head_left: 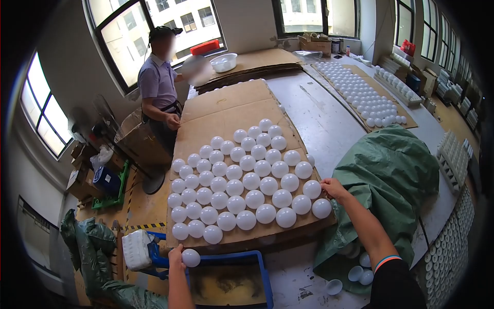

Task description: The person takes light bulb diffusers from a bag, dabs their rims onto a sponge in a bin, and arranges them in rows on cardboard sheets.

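Rows of glossy white bulb covers (251, 180) rest dome-up on a brown cardboard sheet (221, 110). At the sheet's near left corner is my left hand (176, 257), closed, with a single white bulb cover (191, 258) against its thumb side, over a blue tub. The fingertips reach the cardboard's edge. My right hand (334, 189) is closed at the sheet's right edge, beside two of the outermost covers; its fingertips are partly hidden. More covers show dimly beneath the sheet.
Across the sheet, a co-worker (159, 87) stands with one hand at its left edge. A blue tub (265, 280) sits below the front edge. Green tarpaulin (386, 170) lies at right, with loose covers (334, 287) beside it. Another covered board (406, 121) lies beyond.
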Motion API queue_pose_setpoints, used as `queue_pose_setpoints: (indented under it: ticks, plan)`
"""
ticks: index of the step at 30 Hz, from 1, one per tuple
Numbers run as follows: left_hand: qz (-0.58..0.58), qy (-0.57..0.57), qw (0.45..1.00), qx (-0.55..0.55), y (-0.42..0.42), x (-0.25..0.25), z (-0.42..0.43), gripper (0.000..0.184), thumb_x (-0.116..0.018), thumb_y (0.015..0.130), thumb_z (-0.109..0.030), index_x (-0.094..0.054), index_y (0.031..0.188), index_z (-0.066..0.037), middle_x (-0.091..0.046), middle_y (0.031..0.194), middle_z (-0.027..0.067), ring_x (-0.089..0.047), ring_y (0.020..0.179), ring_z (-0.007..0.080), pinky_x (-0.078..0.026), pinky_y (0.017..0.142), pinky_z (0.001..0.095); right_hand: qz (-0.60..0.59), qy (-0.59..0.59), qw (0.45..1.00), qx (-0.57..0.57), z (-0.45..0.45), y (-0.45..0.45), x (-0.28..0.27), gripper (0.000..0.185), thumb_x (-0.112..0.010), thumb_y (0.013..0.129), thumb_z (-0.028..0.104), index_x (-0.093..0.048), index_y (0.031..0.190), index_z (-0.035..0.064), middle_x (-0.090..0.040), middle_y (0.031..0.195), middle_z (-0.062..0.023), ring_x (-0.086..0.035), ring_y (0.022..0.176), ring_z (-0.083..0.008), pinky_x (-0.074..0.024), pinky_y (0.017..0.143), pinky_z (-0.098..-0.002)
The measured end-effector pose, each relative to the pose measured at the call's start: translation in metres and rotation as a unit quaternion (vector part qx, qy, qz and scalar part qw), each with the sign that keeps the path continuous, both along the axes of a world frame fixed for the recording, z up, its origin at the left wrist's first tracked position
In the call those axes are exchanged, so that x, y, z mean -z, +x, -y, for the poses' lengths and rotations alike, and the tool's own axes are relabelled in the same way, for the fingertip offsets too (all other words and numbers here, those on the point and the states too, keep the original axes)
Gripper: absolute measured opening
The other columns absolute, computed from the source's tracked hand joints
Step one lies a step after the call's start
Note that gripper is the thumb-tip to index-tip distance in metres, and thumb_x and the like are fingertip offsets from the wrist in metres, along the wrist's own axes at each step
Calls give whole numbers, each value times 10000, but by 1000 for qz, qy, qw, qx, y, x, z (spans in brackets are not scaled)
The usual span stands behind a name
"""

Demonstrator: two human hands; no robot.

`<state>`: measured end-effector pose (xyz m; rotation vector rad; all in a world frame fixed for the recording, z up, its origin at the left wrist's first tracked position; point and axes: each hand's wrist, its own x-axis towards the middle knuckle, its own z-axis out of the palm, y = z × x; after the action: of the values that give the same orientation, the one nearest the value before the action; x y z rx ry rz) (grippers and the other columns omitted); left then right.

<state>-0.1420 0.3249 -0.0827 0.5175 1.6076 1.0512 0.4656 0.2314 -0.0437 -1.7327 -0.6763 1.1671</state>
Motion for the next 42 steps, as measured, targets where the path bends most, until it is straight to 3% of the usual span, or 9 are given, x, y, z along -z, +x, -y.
queue_pose_setpoints:
  ticks: [13, 29, 38, 42]
  plan:
    - [8, 46, 999, 15, -18, 4, -29, 119, -565, 868, -124, -560, 860, -6, -583, 800, 96, -585, 686, 210, -495, 584, 354, 21, 20, 999, -20, 34, -19, 0, 87, -564, 825, 128, -596, 816, 47, -537, 617, 2, -484, 487, -67, -337, 399, -217]
    - [-20, 19, 998, 63, 7, 10, -45, 153, -502, 851, -99, -589, 824, 23, -612, 770, 109, -597, 660, 213, -486, 588, 332, 3, 26, 999, -20, 77, -60, 0, 105, -581, 834, 121, -589, 835, 16, -574, 659, -13, -549, 518, -78, -403, 451, -217]
    - [-21, -27, 990, 139, 56, 2, -29, 146, -506, 825, -101, -583, 805, 22, -625, 766, 117, -613, 658, 222, -508, 595, 332, -2, 23, 997, -74, 95, -82, 28, 144, -598, 812, 133, -606, 835, -9, -621, 697, -59, -592, 505, -120, -456, 450, -248]
    - [-22, -16, 983, 180, 68, 14, -23, 149, -476, 823, -93, -578, 807, 14, -610, 737, 96, -593, 643, 200, -500, 602, 315, 45, 12, 985, -165, 96, -80, 19, 169, -570, 815, 149, -617, 842, -12, -664, 696, -88, -596, 483, -134, -489, 467, -274]
